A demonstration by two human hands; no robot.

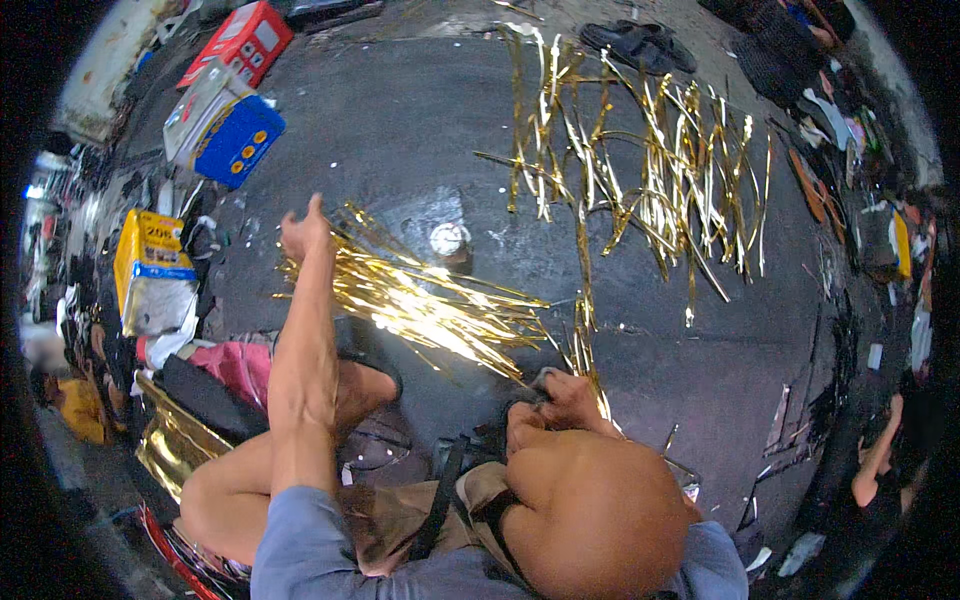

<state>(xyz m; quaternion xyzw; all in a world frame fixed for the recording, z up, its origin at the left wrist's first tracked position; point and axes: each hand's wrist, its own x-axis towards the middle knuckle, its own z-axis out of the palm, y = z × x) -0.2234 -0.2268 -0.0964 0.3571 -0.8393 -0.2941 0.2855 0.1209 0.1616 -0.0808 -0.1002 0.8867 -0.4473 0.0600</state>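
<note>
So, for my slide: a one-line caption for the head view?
Left hand and right hand stretch gold foil strips above a dark floor.

From my seat I see shiny gold foil strips (420, 300) fanned between my hands, more gold strips (650, 170) beyond them on the dark grey floor (400, 130), a blue box with orange dots (235, 140) and a red box (245, 40) far past my left hand (303, 232).
</note>
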